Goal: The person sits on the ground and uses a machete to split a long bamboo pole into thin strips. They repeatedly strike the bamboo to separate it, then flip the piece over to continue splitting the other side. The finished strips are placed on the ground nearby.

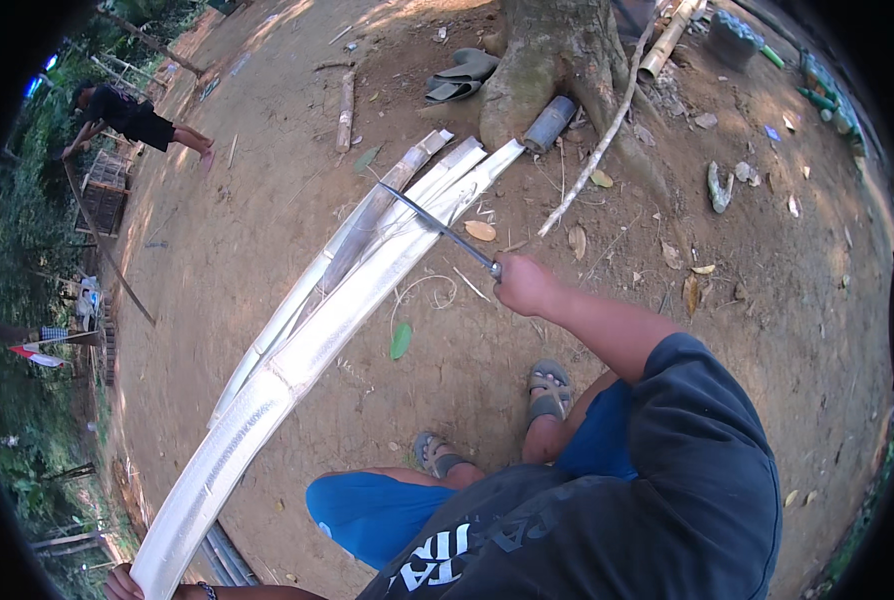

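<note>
One broad stretch of bare dirt ground (767, 400) fills most of the view, w/ scattered dry leaves & bits of debris. Next in size, tree trunk (552, 60) at top centre, roots spreading into the dirt. Another person (137, 118), dark clothes, is at far L, well apart from the work.

Main piece: long split-bamboo strip (232, 445), pale inner face showing, running diagonally from lower L corner up toward the tree base. More split strips (367, 205) lie alongside it on its L, upper ends bunched close together nr the trunk. Long crooked stick (595, 163) slants down R of the tree.

Knife (437, 225), long thin blade, extends across the upper part of the strips; can't tell exactly where its edge touches. Pair of dull green boots (462, 75) lies just L of the trunk; short dark bamboo section (550, 124) sits at its foot, nr the strips' tips.

R hand (522, 283) is clenched round the knife handle, mostly hiding it. L hand (122, 583), partly cut off by the view's rim, grips the long strip's lower end.

Smallest: green leaf (400, 340) on the dirt, R of the strip.
</note>
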The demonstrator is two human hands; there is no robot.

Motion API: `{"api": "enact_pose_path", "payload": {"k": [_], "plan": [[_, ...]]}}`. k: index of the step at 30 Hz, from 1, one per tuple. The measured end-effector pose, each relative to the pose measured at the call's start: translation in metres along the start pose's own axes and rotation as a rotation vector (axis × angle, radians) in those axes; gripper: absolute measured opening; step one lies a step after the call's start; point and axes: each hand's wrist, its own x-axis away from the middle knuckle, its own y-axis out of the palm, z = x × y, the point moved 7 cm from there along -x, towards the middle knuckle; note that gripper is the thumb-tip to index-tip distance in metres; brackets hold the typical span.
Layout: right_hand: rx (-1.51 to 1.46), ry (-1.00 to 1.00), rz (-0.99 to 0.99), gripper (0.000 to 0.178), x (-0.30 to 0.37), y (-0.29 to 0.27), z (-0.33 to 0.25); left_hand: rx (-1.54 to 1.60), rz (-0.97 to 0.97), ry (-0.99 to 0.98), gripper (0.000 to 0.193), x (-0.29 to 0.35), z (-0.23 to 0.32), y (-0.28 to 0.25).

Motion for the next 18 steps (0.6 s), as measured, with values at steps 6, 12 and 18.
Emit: {"api": "enact_pose_path", "payload": {"k": [6,12,18], "plan": [[0.009,-0.473,-0.072,0.020,0.030,-0.003,-0.086,-0.194,0.216,0.139,0.038,-0.010,-0.002,0.010],[-0.020,0.083,-0.018,0.020,-0.038,-0.018,0.030,-0.312,0.253,0.196,0.038,-0.016,-0.021,0.027],[-0.004,-0.343,-0.115,0.014,-0.038,-0.006,-0.023,-0.203,0.193,0.081,0.038,-0.028,-0.024,0.023]]}}
